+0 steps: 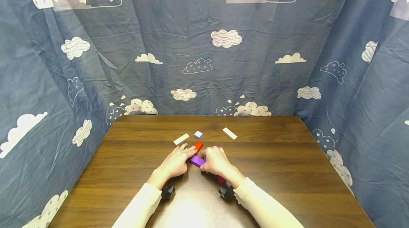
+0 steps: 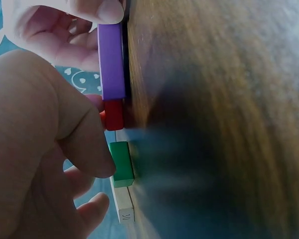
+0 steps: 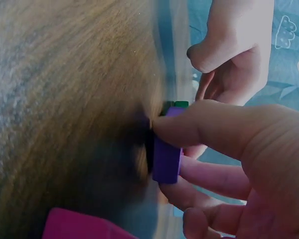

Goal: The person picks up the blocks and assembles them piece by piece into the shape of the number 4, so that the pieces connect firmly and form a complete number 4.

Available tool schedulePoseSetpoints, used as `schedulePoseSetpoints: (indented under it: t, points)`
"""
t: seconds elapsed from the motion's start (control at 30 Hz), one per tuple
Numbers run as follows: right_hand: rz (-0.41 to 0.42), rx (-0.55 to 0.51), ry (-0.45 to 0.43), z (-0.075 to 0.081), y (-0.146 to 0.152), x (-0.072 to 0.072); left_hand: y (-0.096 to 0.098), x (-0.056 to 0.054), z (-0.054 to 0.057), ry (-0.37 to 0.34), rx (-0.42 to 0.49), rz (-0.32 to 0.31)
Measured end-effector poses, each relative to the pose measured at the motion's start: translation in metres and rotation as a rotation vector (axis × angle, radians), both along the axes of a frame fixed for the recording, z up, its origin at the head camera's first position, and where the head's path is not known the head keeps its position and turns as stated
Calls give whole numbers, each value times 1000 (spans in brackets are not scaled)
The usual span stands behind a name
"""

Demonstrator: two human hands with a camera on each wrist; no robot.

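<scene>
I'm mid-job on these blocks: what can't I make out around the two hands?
- Green block: head view, mostly covered by the left hand.
- Purple block: head view, one end hidden by the right hand.
- Pink piece: head view, middle hidden by the right hand and wrist; right wrist view, cut off by the bottom edge.
- Blue block: head view, too small to read any marking.

Blocks [image 1: 198, 145] on table [image 1: 274, 167], curtain [image 1: 179, 25] behind
</scene>
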State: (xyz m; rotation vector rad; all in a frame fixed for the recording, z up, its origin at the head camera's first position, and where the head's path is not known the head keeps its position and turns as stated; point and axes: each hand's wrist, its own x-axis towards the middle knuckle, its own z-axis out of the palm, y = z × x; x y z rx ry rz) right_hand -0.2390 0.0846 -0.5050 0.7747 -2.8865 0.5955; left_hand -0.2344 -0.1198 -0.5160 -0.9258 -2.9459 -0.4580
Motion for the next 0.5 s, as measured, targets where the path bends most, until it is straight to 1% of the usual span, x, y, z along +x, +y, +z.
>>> schedulePoseSetpoints:
  t: [0.1,0.23,0.5]
  points:
    - [-22,2,20,0,1,0,0,0,0,-9,3,-2]
    - [-46,-20,47,0,3,0,-1,0,0,-14,11,-5]
    - [-54,-114,58,3,12,0,-3,-3,-3,-31,53,-13]
